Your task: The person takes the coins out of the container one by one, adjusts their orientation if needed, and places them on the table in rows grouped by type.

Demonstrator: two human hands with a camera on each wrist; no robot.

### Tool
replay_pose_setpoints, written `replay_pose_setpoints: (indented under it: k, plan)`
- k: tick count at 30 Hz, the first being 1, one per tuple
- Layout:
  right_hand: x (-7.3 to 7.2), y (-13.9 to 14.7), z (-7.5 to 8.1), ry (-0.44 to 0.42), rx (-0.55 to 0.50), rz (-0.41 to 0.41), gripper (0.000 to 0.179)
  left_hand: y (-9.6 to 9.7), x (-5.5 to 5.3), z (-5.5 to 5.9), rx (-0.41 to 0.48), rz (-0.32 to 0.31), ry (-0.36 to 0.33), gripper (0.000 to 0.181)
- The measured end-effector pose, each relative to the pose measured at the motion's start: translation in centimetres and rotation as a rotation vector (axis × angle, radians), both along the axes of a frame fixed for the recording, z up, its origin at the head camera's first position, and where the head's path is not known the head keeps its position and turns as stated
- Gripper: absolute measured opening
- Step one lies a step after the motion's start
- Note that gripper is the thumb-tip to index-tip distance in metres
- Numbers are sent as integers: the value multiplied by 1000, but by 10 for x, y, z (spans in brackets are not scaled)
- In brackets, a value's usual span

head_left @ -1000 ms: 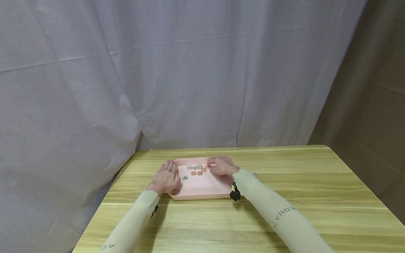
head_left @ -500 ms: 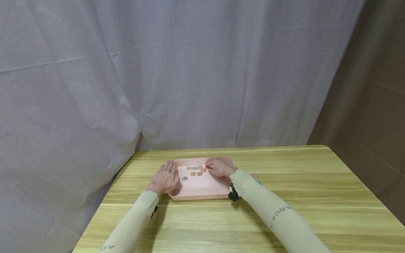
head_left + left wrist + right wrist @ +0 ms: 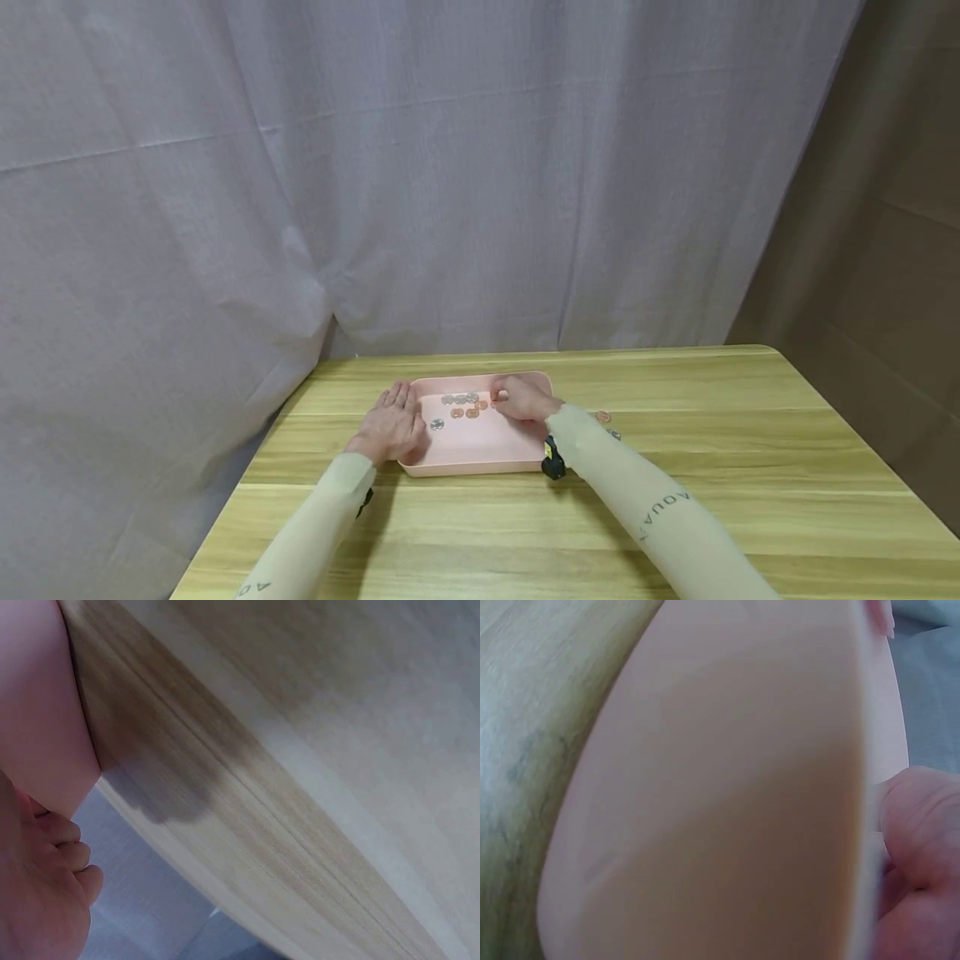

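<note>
A shallow pink tray point(image 3: 480, 467) lies on the table with several silver-coloured and copper-coloured coins in it. My left hand point(image 3: 392, 421) rests along the tray's left rim with straight fingers, holding no coin. In the left wrist view its fingertips point(image 3: 73, 856) show beside the pink wall. Over the tray's right half, my right hand point(image 3: 521, 397) bends down, thumb and forefinger together at a copper-coloured coin largely hidden by them. Left of those fingertips lie copper-coloured coins point(image 3: 472, 413), a row of silver-coloured coins point(image 3: 461, 400) and a lone silver-coloured coin point(image 3: 437, 425).
Right of the tray, beside the right sleeve, a copper-coloured coin point(image 3: 603, 417) and a silver-coloured coin point(image 3: 615, 434) lie on the wooden table point(image 3: 735, 433). A grey curtain point(image 3: 465, 208) hangs behind the table's back edge.
My right hand has shifted slightly left, then its fingertips have closed over the rightmost copper-coloured coin, which was visible beside them before. The left hand has stayed on the tray's rim.
</note>
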State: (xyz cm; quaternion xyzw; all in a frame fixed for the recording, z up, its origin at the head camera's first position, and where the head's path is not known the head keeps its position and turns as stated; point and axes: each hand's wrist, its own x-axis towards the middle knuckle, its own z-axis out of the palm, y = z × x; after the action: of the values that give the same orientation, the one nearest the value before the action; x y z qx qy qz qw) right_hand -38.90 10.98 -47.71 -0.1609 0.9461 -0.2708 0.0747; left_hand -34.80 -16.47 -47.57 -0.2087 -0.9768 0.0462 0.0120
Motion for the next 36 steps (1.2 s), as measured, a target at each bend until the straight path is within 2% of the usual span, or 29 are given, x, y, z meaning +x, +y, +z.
replay_pose_setpoints:
  k: [6, 14, 25, 30, 36]
  plan:
    - [0, 0, -1, -24, -2, -17, 6, 0, 0, 0, -9, 3, 2, 60]
    - [1, 1, -3, -58, -64, -46, 14, 0, 0, -1, 1, -7, 15, 60]
    - [5, 1, -2, 31, -79, 58, 18, 0, 0, 1, 12, -9, 10, 61]
    - [6, 1, -1, 15, -65, 68, 15, 1, 0, 1, 9, -4, 2, 61]
    - [13, 2, 5, -5, -130, 99, 11, 0, -1, 0, 6, -7, 7, 61]
